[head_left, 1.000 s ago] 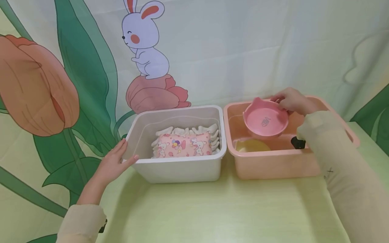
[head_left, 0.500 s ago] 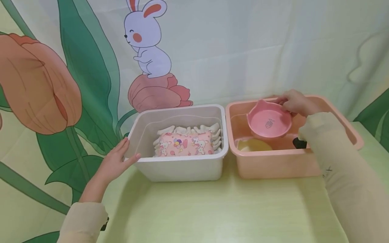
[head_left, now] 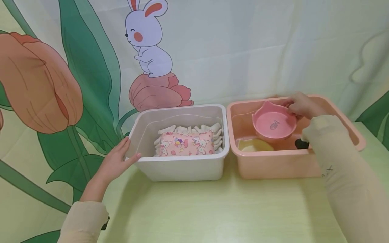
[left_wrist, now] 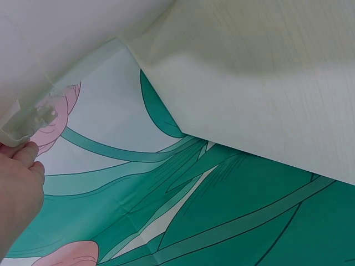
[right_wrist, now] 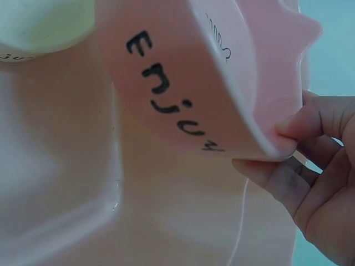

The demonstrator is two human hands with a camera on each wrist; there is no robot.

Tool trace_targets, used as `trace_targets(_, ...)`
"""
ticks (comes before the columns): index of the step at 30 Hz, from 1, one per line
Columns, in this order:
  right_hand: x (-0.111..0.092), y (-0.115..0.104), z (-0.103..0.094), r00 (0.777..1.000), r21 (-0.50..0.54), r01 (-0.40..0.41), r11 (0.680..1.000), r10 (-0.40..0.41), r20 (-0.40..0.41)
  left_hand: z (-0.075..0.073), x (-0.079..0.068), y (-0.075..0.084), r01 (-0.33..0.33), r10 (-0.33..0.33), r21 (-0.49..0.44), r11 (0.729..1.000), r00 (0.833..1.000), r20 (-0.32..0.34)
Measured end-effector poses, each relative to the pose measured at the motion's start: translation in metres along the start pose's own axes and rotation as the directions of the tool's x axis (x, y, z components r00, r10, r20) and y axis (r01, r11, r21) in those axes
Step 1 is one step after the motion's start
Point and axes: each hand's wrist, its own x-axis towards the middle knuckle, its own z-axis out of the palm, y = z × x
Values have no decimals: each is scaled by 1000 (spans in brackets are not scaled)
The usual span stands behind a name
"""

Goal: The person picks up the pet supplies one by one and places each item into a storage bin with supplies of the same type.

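Observation:
My right hand point(head_left: 305, 105) pinches the rim of a pink cat-eared bowl point(head_left: 275, 123), thumb on the inside and fingers behind. The bowl is tilted toward the head camera, with a fish-bone print inside and black lettering on its outer wall point(right_wrist: 166, 94). It is held within the opening of a peach plastic bin point(head_left: 279, 165). Below it in that bin lies a yellow bowl point(head_left: 256, 145), partly hidden by the front wall. My left hand point(head_left: 113, 163) rests at the left front corner of a white bin point(head_left: 182, 170), fingers along its side and thumb near the front rim.
Inside the white bin is a pink printed pillow-shaped pack point(head_left: 186, 143) with several cream-coloured, finger-like pieces point(head_left: 209, 128) around it. The two bins stand side by side on a pale green table point(head_left: 212, 209), against a printed curtain point(head_left: 243, 50).
The pink bowl has shifted a little to the right and down in my right hand's grip. My left hand stays at the white bin's corner. The head view has shifted slightly.

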Motion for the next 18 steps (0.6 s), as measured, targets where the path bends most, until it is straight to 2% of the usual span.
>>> trace_targets(5,-4,4,5,999,109,-44,993,43,14,0,1,0,-2,2,4,1000,1000,-1)
trace_targets(11,7,11,-2,999,-30,44,999,-45,-25,0,1,1,1,-1,1,1000,1000,2)
trace_targets(18,6,13,-3,997,-107,42,993,-49,-63,1,0,-1,-1,1,4,1000,1000,-3)
